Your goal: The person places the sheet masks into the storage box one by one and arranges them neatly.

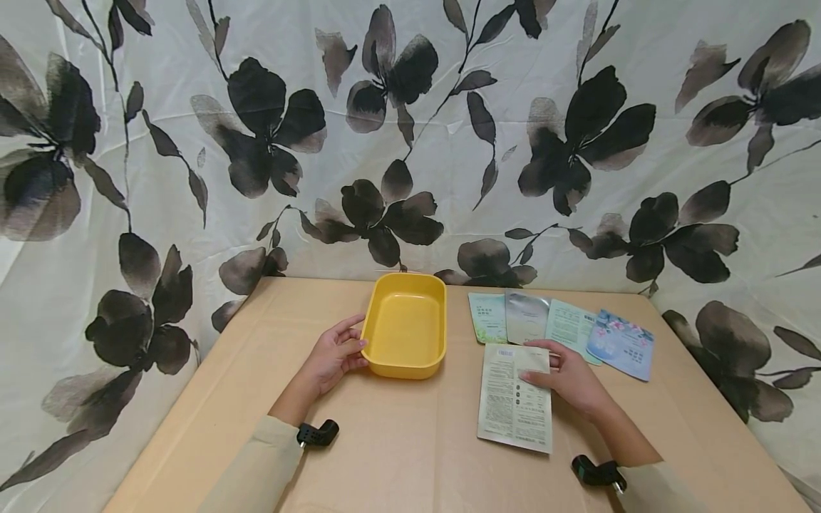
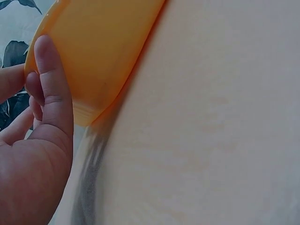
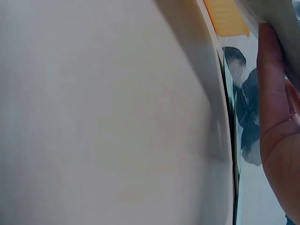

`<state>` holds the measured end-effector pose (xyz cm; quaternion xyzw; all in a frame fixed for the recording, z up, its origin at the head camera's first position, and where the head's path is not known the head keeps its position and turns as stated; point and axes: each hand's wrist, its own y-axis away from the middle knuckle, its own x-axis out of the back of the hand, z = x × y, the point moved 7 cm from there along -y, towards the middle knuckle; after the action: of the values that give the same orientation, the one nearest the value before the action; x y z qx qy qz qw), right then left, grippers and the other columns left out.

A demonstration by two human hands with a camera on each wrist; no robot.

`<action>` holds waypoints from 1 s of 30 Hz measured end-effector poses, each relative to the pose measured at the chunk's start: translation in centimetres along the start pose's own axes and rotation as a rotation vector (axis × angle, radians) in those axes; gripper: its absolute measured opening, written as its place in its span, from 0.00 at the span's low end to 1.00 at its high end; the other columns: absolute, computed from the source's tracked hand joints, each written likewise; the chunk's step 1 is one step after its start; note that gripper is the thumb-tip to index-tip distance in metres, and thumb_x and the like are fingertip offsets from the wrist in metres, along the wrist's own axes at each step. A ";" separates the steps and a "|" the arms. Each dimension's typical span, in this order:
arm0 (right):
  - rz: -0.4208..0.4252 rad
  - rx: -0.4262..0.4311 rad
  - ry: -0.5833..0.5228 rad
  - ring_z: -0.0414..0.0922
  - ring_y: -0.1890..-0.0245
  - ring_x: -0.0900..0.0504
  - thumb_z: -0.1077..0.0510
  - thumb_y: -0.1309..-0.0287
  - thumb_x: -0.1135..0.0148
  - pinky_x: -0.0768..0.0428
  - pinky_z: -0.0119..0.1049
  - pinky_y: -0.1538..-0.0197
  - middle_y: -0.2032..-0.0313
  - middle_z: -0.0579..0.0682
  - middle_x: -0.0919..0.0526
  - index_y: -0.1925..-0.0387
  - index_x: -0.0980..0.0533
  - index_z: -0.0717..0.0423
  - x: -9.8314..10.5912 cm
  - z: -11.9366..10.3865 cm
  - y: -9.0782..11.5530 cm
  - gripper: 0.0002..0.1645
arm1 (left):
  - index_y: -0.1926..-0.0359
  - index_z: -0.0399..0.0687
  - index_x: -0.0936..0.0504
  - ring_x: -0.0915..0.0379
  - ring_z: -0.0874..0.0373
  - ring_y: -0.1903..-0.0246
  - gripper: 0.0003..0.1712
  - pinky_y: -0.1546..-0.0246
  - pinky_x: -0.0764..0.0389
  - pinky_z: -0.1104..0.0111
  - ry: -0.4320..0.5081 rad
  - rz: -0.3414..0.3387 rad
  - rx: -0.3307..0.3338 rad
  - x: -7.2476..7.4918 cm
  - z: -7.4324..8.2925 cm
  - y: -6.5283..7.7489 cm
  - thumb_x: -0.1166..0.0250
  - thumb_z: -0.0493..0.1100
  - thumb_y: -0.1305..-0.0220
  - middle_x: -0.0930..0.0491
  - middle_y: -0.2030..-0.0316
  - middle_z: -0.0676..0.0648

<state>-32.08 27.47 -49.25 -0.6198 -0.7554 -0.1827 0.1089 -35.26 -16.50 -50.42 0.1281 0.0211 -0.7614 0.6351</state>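
A yellow plastic tray (image 1: 405, 372) sits near the table's back edge with nothing in it. My left hand (image 1: 335, 354) pinches its left rim; in the left wrist view the thumb (image 2: 55, 89) lies along the tray (image 2: 101, 56). With my right hand (image 1: 571, 375) I grip a pale face-mask sachet (image 1: 507, 399) by its right side, thumb on the printed face and fingers behind. This sachet is held in front of a row of others. The right wrist view catches only a part of the held sachet (image 3: 276, 18) beside the right thumb (image 3: 273, 79).
Behind the held sachet lie a green-and-white sachet (image 1: 489, 317), a silver one (image 1: 527, 317), a pale green one (image 1: 571, 326) and a blue floral one (image 1: 621, 345), partly overlapping. A flower-printed cloth (image 1: 449, 164) hangs behind the wooden table (image 1: 398, 449).
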 end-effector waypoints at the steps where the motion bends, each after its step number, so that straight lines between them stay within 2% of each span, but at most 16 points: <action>1: 0.006 -0.001 -0.003 0.48 0.57 0.12 0.50 0.45 0.23 0.11 0.35 0.58 0.46 0.59 0.14 0.29 0.32 0.49 -0.1 -0.1 -0.1 0.44 | 0.24 0.51 0.36 0.18 0.56 0.66 0.37 0.60 0.10 0.64 0.000 0.000 0.001 0.0 0.0 0.0 0.36 0.32 0.30 0.26 0.53 0.46; 17: 0.016 0.017 -0.094 0.50 0.59 0.10 0.51 0.47 0.21 0.10 0.39 0.57 0.46 0.60 0.15 0.30 0.32 0.48 -2.6 -2.5 -1.5 0.45 | 0.25 0.49 0.34 0.17 0.56 0.65 0.36 0.62 0.10 0.66 0.001 0.013 0.000 0.2 0.1 -0.1 0.35 0.32 0.31 0.24 0.53 0.47; 23: -0.005 0.042 -0.167 0.51 0.58 0.10 0.54 0.47 0.21 0.10 0.41 0.56 0.44 0.61 0.16 0.27 0.35 0.50 -3.2 -4.0 -2.0 0.48 | 0.26 0.48 0.33 0.17 0.55 0.63 0.35 0.60 0.10 0.65 0.001 0.019 0.002 0.2 0.2 -0.1 0.35 0.32 0.31 0.24 0.53 0.46; 30: -0.003 0.066 -0.204 0.50 0.57 0.10 0.56 0.45 0.23 0.10 0.41 0.55 0.43 0.62 0.17 0.27 0.34 0.49 -3.7 -5.6 -2.7 0.46 | 0.25 0.48 0.33 0.18 0.57 0.64 0.36 0.61 0.10 0.66 0.003 0.015 0.001 0.2 0.2 0.0 0.35 0.31 0.32 0.26 0.54 0.47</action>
<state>-34.31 21.37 -45.95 -0.6302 -0.7690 -0.0939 0.0513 -35.31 -16.77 -50.27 0.1295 0.0206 -0.7566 0.6406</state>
